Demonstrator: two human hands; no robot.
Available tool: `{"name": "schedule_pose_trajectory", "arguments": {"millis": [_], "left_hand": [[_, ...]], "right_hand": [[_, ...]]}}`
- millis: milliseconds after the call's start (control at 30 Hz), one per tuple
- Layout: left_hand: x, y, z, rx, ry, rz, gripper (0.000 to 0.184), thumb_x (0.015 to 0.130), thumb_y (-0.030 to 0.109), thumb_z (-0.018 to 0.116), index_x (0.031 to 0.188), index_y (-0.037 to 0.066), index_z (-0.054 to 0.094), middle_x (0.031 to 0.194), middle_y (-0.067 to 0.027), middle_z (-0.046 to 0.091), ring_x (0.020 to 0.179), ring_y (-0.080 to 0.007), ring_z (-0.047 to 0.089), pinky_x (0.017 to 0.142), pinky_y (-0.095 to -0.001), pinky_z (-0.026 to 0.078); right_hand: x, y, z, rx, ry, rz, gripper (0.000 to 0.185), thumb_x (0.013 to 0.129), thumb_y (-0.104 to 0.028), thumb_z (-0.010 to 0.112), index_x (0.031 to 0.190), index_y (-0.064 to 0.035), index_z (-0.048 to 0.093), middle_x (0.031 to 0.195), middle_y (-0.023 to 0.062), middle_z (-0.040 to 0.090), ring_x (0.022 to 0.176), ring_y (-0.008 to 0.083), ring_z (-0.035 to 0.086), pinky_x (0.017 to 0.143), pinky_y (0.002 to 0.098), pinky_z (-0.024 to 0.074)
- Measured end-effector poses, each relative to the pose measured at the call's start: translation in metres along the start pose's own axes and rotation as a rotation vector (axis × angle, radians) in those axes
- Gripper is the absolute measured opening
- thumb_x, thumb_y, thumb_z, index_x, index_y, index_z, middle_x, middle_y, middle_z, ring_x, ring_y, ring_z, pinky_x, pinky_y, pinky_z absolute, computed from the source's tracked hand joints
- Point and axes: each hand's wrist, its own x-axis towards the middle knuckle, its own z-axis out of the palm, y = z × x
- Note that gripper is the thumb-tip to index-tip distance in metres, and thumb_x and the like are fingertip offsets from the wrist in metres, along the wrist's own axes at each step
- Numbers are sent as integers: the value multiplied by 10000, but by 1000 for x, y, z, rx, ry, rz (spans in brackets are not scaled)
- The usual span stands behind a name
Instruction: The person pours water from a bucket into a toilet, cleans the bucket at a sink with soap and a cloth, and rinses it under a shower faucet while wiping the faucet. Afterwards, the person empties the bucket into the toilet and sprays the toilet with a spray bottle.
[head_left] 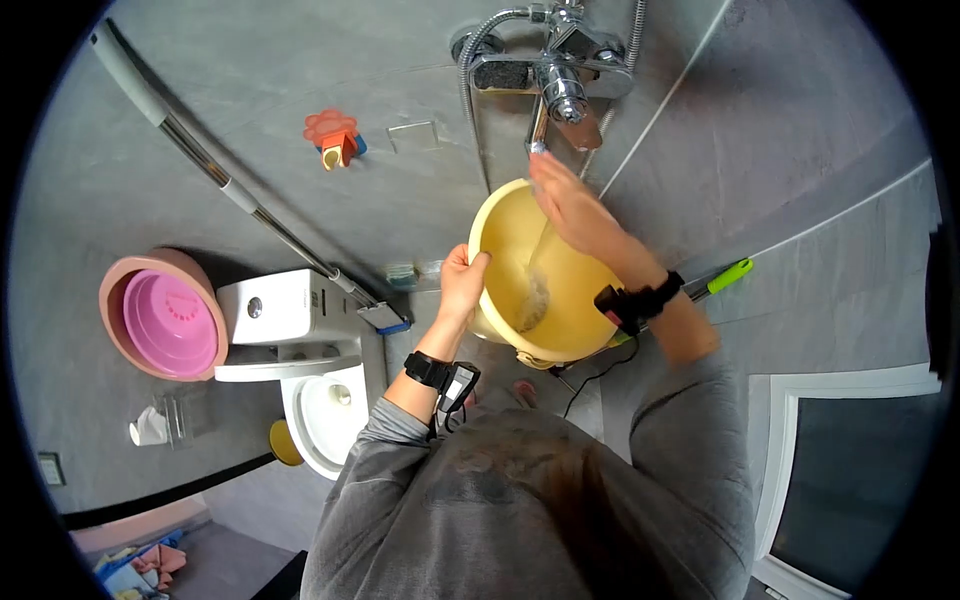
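A yellow bucket (575, 310) is below the chrome wall faucet (563, 88), and water runs down into it. My left hand (464, 283) grips the bucket's left rim, thumb over the edge. Above the bucket's upper right part, my right hand (572, 203) reaches up to the spout, its fingertips at or beside the outlet. The right fingers look extended and slightly blurred, with no object visible in them. Both wrists wear black straps with small devices.
At left stand a white toilet (325, 420) and pink basins (170, 317). A long pole (200, 155) leans along the wall. Right of the bucket lies a green-handled tool (730, 277). A black cable runs on the floor below the bucket. A white-framed panel (785, 470) is at lower right.
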Motion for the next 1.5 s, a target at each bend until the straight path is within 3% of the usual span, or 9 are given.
{"name": "schedule_pose_trajectory", "arguments": {"millis": [567, 667, 733, 767, 833, 1033, 1133, 1400, 1500], "left_hand": [[-1, 4, -19, -36, -14, 39, 36, 751, 39, 481, 718, 31, 471, 652, -30, 529, 536, -81, 480, 498, -213, 403], [-7, 11, -19, -41, -11, 42, 40, 750, 37, 481, 713, 31, 470, 650, -30, 527, 532, -83, 480, 495, -212, 402], [-7, 13, -18, -27, -11, 47, 42, 750, 37, 482, 710, 32, 470, 648, -29, 526, 529, -83, 479, 494, -211, 401], [-8, 12, -19, -23, -9, 42, 44, 750, 36, 485, 710, 33, 469, 647, -27, 525, 529, -82, 477, 494, -210, 399], [-9, 11, -18, -15, -13, 33, 45, 750, 36, 488, 709, 35, 469, 646, -25, 523, 528, -81, 475, 495, -209, 398], [-8, 5, -17, 8, -21, 48, 52, 750, 41, 498, 706, 39, 470, 642, -16, 518, 528, -70, 464, 492, -201, 386], [-12, 3, -16, 21, -21, 40, 58, 751, 45, 498, 701, 38, 469, 638, -13, 516, 524, -67, 456, 488, -200, 381], [-7, 0, -8, 31, -23, 25, 33, 745, 40, 491, 716, 29, 479, 649, -20, 519, 536, -74, 464, 499, -204, 386], [-7, 0, -1, 21, -34, 45, 32, 746, 38, 488, 717, 27, 478, 650, -20, 520, 532, -75, 462, 493, -206, 385]], "right_hand": [[-44, -28, -16, -121, -33, -55, 296, 824, -74, 406, 1094, 43, 435, 1188, 166, 406, 1151, 263, 337, 936, 328, 285], [-45, -37, -32, 48, 23, 128, 277, 808, -56, 412, 1069, 26, 453, 1150, 146, 430, 1098, 269, 386, 900, 332, 329], [-29, -50, -50, 73, 347, 299, 275, 812, -66, 409, 1071, 15, 450, 1123, 148, 443, 1058, 282, 416, 885, 332, 340], [-19, -52, -55, 72, 349, 302, 275, 812, -66, 409, 1071, 15, 450, 1123, 148, 443, 1058, 282, 416, 885, 332, 340], [8, -50, -59, -77, 666, 49, 281, 820, -85, 407, 1084, 11, 428, 1100, 169, 447, 1023, 309, 427, 861, 340, 351], [46, -24, -14, -272, 758, 35, 366, 784, -112, 499, 1086, 41, 359, 999, 230, 457, 897, 360, 455, 741, 400, 380], [28, -6, -12, -235, 644, 203, 351, 761, -114, 536, 1024, 47, 367, 923, 237, 471, 833, 385, 466, 696, 421, 382], [36, -17, -30, -194, 630, 136, 265, 783, -164, 518, 938, 6, 385, 837, 227, 500, 791, 384, 489, 664, 433, 384], [25, -10, -36, -64, 385, 319, 254, 787, -187, 519, 922, -20, 383, 891, 228, 490, 812, 372, 496, 647, 437, 384]]}}
